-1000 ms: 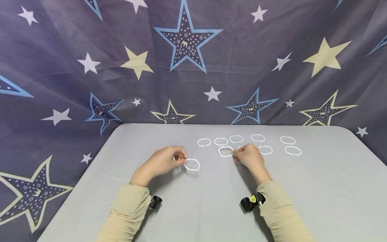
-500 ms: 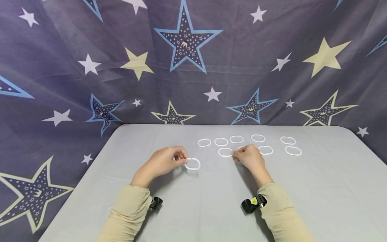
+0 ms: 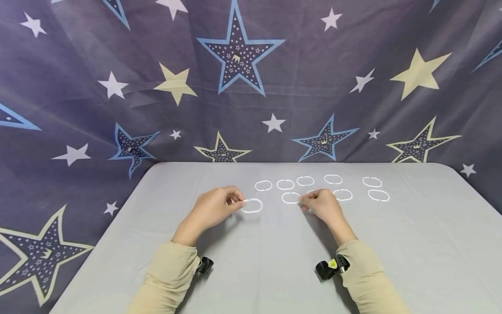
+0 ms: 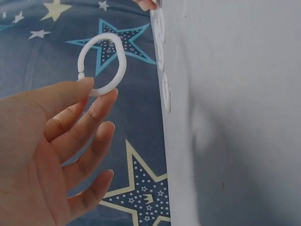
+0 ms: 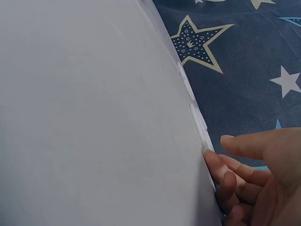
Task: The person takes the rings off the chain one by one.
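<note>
My left hand (image 3: 213,211) pinches a white oval plastic ring (image 3: 252,212) between thumb and forefinger, raised over the table. In the left wrist view this ring (image 4: 123,63) shows a small split in its side, beside the thumb; the other fingers are loosely bent. My right hand (image 3: 324,210) is at the right end of another white oval ring (image 3: 290,203), which lies flat on the table. The right wrist view shows the forefinger touching the end of a ring (image 5: 197,123), with the thumb apart from it. A further ring (image 3: 312,191) is partly hidden behind the right hand.
More white split rings lie along the far part of the grey table (image 3: 259,270), including one at the left end (image 3: 263,191) and one at the right (image 3: 378,200). Behind the table hangs a star-patterned cloth (image 3: 298,87).
My left hand has lifted its ring slightly and moved it a little forward and right. My right hand has barely moved; the ring at its fingertips looked slightly raised earlier and now lies flat.
</note>
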A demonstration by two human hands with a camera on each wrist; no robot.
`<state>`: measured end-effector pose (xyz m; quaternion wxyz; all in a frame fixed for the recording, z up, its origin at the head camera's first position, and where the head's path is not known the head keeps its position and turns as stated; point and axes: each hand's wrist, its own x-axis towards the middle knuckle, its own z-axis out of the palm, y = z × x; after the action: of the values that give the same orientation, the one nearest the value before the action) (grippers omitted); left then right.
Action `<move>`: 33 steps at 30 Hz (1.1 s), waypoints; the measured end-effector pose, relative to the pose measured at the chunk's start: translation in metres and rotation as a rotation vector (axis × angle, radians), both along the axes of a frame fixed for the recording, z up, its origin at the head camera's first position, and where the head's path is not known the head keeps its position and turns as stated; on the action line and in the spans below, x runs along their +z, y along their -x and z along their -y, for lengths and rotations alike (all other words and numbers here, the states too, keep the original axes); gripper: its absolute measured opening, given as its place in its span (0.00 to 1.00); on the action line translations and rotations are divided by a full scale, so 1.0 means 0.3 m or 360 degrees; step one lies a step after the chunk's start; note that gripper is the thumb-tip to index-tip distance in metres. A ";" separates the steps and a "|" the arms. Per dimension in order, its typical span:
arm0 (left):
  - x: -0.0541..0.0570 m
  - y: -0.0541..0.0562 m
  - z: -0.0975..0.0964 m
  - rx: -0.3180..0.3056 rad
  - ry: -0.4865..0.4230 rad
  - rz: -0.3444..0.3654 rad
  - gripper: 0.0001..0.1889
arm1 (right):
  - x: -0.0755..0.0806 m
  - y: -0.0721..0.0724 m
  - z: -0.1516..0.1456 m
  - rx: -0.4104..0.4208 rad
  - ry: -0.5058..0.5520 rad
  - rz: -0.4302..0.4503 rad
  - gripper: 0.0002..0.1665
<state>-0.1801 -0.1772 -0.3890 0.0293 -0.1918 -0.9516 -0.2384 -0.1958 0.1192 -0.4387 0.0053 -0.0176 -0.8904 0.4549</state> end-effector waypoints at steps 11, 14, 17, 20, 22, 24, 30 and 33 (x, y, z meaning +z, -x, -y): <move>0.000 0.027 -0.025 0.0116 0.0051 0.0005 0.03 | -0.010 -0.004 -0.013 0.0029 0.0160 0.0001 0.14; -0.002 0.036 -0.035 0.0135 0.0072 0.0011 0.03 | -0.008 -0.007 -0.014 0.0023 0.0159 0.0003 0.14; -0.005 0.047 -0.045 0.0133 0.0083 0.0012 0.04 | -0.005 -0.009 -0.014 0.0019 0.0162 0.0005 0.15; -0.009 0.060 -0.054 0.0128 0.0084 0.0020 0.04 | -0.006 -0.010 -0.015 0.0022 0.0166 0.0005 0.15; -0.013 0.069 -0.061 0.0128 0.0089 0.0028 0.05 | -0.007 -0.011 -0.015 0.0026 0.0169 0.0010 0.15; -0.018 0.079 -0.067 0.0127 0.0102 0.0040 0.04 | -0.007 -0.013 -0.016 0.0031 0.0167 0.0016 0.15; -0.025 0.117 -0.090 0.0108 0.0149 0.0066 0.02 | -0.004 -0.017 -0.016 0.0035 0.0156 0.0006 0.15; -0.022 0.135 -0.101 0.0103 0.0174 0.0075 0.02 | 0.001 -0.019 -0.015 0.0027 0.0162 0.0009 0.15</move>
<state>-0.2205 -0.1468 -0.3955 0.0040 -0.1567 -0.9693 -0.1894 -0.1901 0.1237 -0.4385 -0.0018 -0.0115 -0.8661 0.4997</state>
